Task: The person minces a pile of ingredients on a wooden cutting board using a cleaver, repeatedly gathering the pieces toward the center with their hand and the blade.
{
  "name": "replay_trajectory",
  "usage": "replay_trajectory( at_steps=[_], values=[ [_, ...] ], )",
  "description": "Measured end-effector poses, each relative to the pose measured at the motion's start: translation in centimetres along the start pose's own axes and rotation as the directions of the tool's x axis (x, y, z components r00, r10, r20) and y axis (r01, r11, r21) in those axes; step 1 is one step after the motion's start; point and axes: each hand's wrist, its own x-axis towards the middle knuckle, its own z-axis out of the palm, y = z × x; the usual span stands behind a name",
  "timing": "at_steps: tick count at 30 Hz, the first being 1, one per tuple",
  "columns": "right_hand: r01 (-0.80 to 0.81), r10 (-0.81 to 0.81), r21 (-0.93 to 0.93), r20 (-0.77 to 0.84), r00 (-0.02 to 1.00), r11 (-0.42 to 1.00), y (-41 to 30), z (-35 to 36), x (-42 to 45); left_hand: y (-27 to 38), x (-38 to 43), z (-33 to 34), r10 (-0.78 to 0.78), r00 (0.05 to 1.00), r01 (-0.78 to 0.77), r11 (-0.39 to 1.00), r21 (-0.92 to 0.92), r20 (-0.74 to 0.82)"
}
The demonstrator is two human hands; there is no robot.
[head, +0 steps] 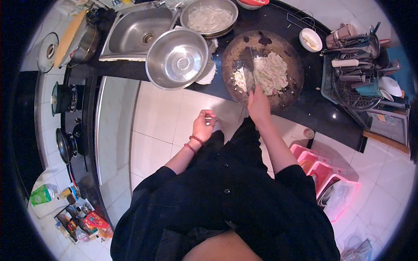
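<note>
My right hand [259, 106] grips the handle of a cleaver [249, 70], whose blade stands on a round wooden chopping board [232, 57]. Minced meat with green bits [271, 75] is spread to the right of the blade, and a small heap of chopped white pieces [240, 79] lies to its left. Off the counter's edge, my left hand [203, 125] hangs over the floor with loosely curled fingers and nothing in it; a beaded bracelet circles the wrist. An empty steel bowl [178, 62] rests by the board's left side, partly past the counter edge.
Behind the steel bowl, a metal basin [209, 32] holds pale noodle-like strips [209, 19], with a sink [130, 36] to its left. A small white bowl [310, 40] and a loaded dish rack [352, 78] stand at right. Pink baskets [338, 192] are below, and pans [63, 145] sit far left.
</note>
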Motion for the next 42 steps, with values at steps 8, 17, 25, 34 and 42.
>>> replay_trajectory(
  at_steps=[8,17,25,34,42],
  values=[
    [0.003,0.000,0.056,-0.051,0.999,0.998,-0.8,0.3,-0.7,-1.0,0.0,-0.1,-0.007,1.000,0.007,1.000,0.001,-0.011],
    [0.035,-0.030,0.077,-0.072,0.997,0.996,-1.9,-0.8,-0.3,-0.5,-0.3,-0.6,-0.007,1.000,0.007,1.000,0.009,-0.030],
    [0.000,0.000,-0.003,-0.055,0.998,1.000,-1.5,-0.9,0.6,-1.0,-0.4,-0.9,0.008,0.999,-0.007,1.000,0.023,-0.047],
    [0.039,-0.038,0.010,-0.068,0.997,0.999,-0.8,-0.4,0.1,-0.9,-0.7,-0.9,0.021,0.998,-0.019,0.999,0.034,-0.059],
    [0.051,-0.053,-0.064,-0.032,0.998,0.997,-0.4,-0.5,0.1,-0.7,-0.8,-0.7,0.014,0.999,-0.013,1.000,0.027,-0.033]
  ],
)
